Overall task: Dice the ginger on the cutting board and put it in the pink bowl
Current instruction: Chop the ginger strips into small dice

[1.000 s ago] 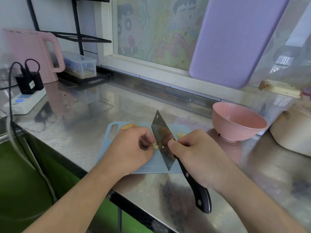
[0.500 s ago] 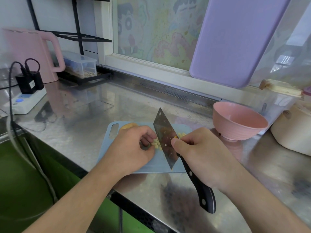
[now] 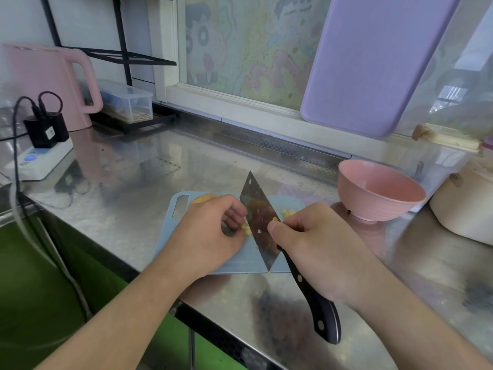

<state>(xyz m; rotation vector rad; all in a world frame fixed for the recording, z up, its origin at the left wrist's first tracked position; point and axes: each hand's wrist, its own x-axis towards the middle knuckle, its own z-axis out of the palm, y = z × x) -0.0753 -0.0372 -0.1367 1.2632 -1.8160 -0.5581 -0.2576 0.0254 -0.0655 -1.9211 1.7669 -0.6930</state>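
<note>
A light blue cutting board (image 3: 248, 261) lies on the steel counter. My left hand (image 3: 210, 236) rests on it with fingers curled over pale ginger strips (image 3: 246, 229). My right hand (image 3: 317, 247) grips a cleaver (image 3: 260, 222) where the blade meets its black handle, the blade edge down against the ginger right of my left fingers. Diced ginger bits (image 3: 288, 213) lie behind the blade. A larger ginger piece (image 3: 204, 198) peeks out beyond my left hand. The pink bowl (image 3: 380, 190) stands right of the board; its visible inside looks bare.
A purple board (image 3: 373, 65) leans on the window behind the bowl. A cream pot (image 3: 464, 212) stands at the far right. A pink kettle (image 3: 48, 84), a power strip (image 3: 40, 160) with plugs and a clear box (image 3: 128, 104) sit at the back left. The counter edge runs near my forearms.
The cleaver has gone on chopping, its blade lifting and coming down again by my left fingers. The ginger strips show a little more. Both hands stay in place.
</note>
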